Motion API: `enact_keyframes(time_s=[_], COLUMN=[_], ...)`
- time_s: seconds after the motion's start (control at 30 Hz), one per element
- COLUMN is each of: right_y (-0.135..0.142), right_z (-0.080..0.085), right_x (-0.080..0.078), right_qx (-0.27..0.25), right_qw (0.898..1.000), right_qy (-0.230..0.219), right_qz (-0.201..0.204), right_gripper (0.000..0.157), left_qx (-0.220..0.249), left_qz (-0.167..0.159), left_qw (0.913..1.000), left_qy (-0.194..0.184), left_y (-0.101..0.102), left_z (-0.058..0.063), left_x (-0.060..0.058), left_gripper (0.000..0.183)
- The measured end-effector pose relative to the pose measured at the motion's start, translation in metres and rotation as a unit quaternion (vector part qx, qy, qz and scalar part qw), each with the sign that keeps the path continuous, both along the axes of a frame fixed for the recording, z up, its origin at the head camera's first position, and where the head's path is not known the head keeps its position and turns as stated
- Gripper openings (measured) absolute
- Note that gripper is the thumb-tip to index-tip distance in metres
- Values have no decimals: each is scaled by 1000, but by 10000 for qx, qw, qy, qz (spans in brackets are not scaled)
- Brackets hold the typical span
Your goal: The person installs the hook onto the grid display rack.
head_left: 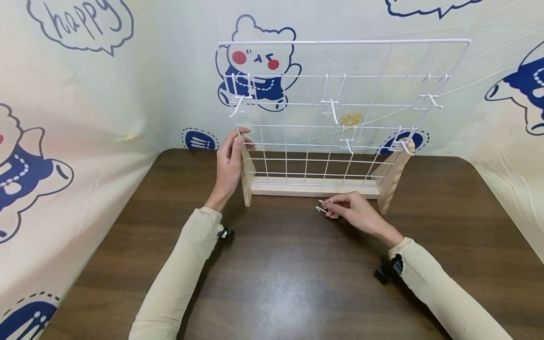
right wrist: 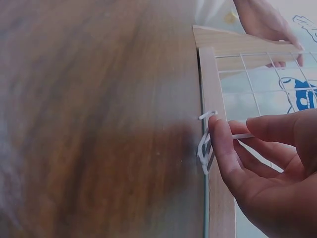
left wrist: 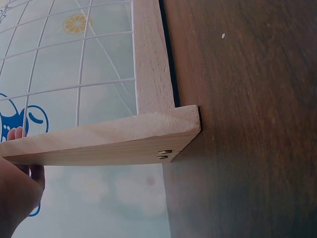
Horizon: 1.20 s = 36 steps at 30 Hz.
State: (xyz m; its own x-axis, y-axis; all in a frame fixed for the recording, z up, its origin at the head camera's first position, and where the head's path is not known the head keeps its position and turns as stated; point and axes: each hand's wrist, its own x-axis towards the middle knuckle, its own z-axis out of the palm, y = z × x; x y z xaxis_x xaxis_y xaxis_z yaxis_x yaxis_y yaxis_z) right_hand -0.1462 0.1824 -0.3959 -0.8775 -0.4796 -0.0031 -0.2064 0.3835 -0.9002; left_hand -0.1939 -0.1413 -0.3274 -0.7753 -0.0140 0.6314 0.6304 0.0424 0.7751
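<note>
A white wire grid rack (head_left: 306, 126) stands upright between two wooden side supports on the table. My left hand (head_left: 230, 159) grips the upper part of the left wooden side support (head_left: 247, 175), fingers behind it and thumb in front. That support fills the middle of the left wrist view, with two screws low on its face. Low before the wooden base bar (head_left: 314, 190), my right hand (head_left: 352, 210) pinches a white wire hook (right wrist: 204, 148) between thumb and fingers. Part of the hook is hidden by the fingers.
Several white hooks hang on the grid, among them a left one (head_left: 241, 100), a middle one (head_left: 332, 106) and a lower right one (head_left: 403, 143). The right wooden side support (head_left: 388, 182) stands on the brown table (head_left: 272, 264). A printed cloth (head_left: 178, 85) hangs behind.
</note>
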Motion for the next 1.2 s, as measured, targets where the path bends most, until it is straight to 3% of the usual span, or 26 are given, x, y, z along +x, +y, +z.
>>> enact_keyframes(time_s=[0.6,1.2], right_y=[-1,1], right_z=[1,15], right_x=[1,6], right_qx=[87,-114], right_qw=[10000,9994], right_qy=[18,300], right_qz=[38,-128], right_gripper=[21,23], left_qx=[102,49], left_qz=[-12,14], left_qw=[9999,10000], left_qy=[-40,-10], left_y=[-1,1], left_z=[-4,0], left_x=[-1,-1], left_gripper=[30,30])
